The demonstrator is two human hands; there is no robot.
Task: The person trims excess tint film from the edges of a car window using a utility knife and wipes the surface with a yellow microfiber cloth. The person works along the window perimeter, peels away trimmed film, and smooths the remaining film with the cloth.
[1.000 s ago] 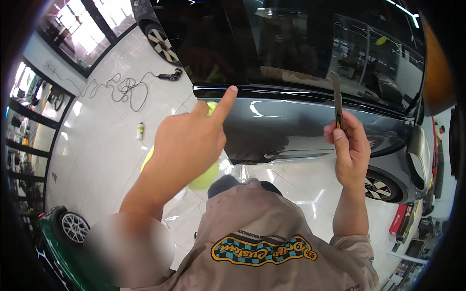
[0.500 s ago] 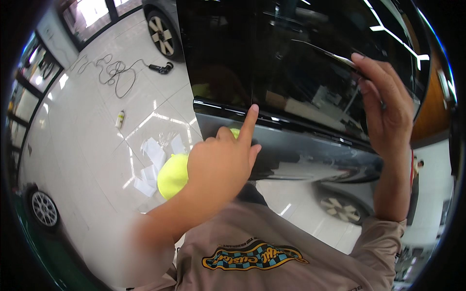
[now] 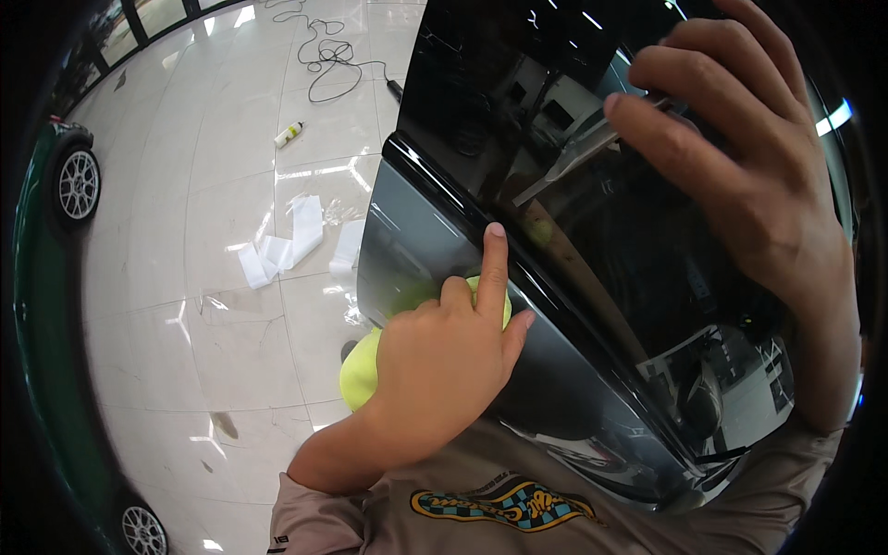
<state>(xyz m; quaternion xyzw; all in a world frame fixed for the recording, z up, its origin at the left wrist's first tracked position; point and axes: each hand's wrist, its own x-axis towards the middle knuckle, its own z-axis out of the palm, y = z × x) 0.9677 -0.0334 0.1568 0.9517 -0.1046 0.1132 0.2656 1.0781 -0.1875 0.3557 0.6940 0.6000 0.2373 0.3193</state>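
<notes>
A glossy black car window (image 3: 490,102) stands above a dark grey door panel (image 3: 407,240), with a black trim strip (image 3: 435,180) between them. My left hand (image 3: 444,361) has its index finger stretched out, the tip touching or just over the trim. A yellow-green cloth (image 3: 359,372) is bunched under that palm, its other fingers curled round it. Over the glass, my right hand (image 3: 754,171) pinches a slim, pale, blade-like tool (image 3: 592,141) between thumb and fingers. The fingers partly hide the tool, and reflections blur its outline.
White paper strips (image 3: 303,231) and crinkled clear film lie on the tiled floor (image 3: 185,324). Beyond them are a small bottle (image 3: 289,135) and a looped black cable (image 3: 333,65) leading to a dark power tool (image 3: 396,90). A green car (image 3: 55,370) stands at the left.
The view has turned, so the door edge now runs diagonally. My right hand appears larger and nearer, its fingers more arched. My left fingertip stays at the trim strip.
</notes>
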